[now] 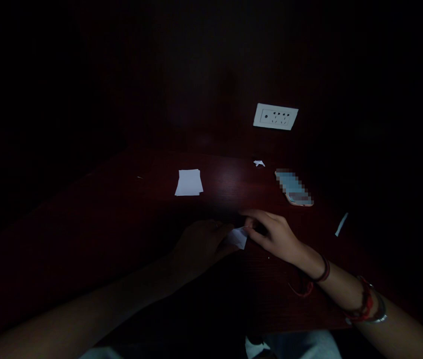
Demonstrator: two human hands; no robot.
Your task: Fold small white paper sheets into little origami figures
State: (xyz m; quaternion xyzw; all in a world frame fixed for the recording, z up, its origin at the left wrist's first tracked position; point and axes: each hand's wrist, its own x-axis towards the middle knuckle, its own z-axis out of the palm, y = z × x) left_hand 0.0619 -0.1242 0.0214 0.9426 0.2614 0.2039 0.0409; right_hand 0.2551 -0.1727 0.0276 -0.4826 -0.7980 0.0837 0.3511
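Observation:
Between my two hands is a small piece of white paper (238, 238) with fold lines on it, just above the dark red table. My left hand (200, 247), deep in shadow, pinches the paper from its left side between thumb and fingers. On the other side my right hand (276, 237) has its thumb and index finger closed at the paper's upper right corner. Its other fingers curl behind and are partly hidden. Beyond the hands lies a short stack of white paper sheets (189, 182), slightly out of line.
A phone (294, 188) with a blurred screen lies at the right. Behind it are a small folded white paper shape (259, 163) and a wall socket (275, 116). A narrow pale strip (341, 224) rests farther right. The surroundings are very dark.

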